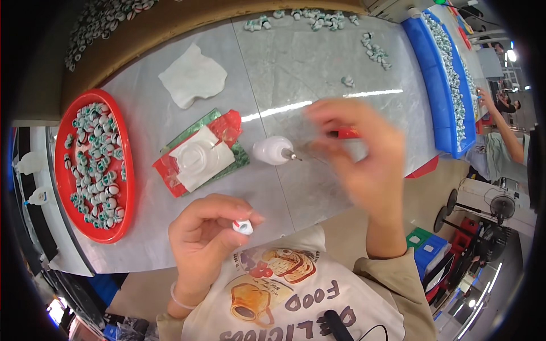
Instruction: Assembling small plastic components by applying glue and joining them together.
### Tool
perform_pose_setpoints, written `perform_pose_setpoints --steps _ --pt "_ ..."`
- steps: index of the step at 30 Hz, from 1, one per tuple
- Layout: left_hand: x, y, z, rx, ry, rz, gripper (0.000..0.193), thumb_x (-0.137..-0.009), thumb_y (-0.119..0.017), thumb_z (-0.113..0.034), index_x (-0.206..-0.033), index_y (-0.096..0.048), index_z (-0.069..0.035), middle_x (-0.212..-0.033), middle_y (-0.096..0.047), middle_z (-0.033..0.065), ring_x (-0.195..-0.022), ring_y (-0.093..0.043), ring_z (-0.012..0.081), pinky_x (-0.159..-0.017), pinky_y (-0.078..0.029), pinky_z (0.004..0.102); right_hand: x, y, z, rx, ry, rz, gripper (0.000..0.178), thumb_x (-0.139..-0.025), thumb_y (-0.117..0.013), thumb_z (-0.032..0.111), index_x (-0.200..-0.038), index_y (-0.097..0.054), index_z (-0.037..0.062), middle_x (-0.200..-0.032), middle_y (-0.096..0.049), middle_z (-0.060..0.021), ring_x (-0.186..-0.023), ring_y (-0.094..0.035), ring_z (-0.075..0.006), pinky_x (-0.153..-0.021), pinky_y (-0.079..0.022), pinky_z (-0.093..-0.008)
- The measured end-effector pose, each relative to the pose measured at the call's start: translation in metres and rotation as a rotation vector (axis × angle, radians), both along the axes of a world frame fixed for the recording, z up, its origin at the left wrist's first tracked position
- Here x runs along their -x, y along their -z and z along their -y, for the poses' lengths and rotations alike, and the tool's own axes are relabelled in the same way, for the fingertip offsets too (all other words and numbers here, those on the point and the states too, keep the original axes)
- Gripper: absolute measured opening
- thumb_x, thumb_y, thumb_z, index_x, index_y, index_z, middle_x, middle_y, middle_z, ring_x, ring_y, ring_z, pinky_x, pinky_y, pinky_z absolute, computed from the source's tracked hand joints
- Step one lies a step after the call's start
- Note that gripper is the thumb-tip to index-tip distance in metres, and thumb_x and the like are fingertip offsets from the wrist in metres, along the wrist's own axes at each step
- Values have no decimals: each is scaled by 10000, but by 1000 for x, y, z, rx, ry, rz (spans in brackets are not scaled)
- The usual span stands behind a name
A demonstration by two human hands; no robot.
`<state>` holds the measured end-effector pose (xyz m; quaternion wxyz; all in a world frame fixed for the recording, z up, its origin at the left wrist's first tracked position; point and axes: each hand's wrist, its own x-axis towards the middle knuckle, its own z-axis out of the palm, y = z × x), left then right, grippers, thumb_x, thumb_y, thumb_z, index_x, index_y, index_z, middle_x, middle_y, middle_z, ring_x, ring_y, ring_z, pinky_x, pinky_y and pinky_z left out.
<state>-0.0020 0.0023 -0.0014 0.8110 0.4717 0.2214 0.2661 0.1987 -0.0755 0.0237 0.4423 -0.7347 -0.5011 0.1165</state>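
My left hand (pixel 207 230), near the table's front edge, pinches a small white figure piece (pixel 243 227) with a red patch and a round hollow facing up. My right hand (pixel 364 153) is smeared by motion above the table, its thumb and fingers curved. A red thing with yellow marks (pixel 348 132) shows between them; whether it is held or lies behind cannot be told. Between my hands lies a white squeeze bottle (pixel 273 150) with a metal needle tip. Left of it, a clear round dish (pixel 195 158) sits on white paper over red and green wrappers (pixel 227 128).
A red oval tray (pixel 129 187) of small white-and-green figures stands at the left. A white cloth (pixel 193 77) lies farther back. Loose figures (pixel 324 20) are strewn at the far edge. Blue bins (pixel 441 102) full of pieces stand right, near another person's arm (pixel 503 128).
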Motion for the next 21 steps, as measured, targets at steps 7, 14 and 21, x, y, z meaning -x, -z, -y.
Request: perform_pose_setpoints --steps 7,14,21 --pt "-8 -5 1 20 33 15 207 -744 -611 -61 -896 -521 46 -843 -567 136 -770 -562 192 -699 -455 295 -112 10 6 23 290 365 199 -675 -552 -62 -865 -576 -6 -838 -592 -88 -716 -561 -161 -658 -439 -236" --pt "-12 -11 8 -43 -34 -133 314 -726 -655 -246 -860 -495 -11 -754 -547 83 -658 -519 141 -578 -423 244 -106 7 -2 147 215 367 142 -669 -582 -20 -810 -583 5 -775 -580 -77 -623 -528 -148 -570 -417 -245" --pt "-9 -7 11 -76 -70 -155 303 -736 -643 -248 -862 -494 -17 -758 -542 70 -655 -505 130 -581 -406 230 -63 -16 23 -71 -15 -212 95 -745 -518 -37 -804 -591 -23 -783 -580 -60 -627 -506 -99 -534 -398 -210"
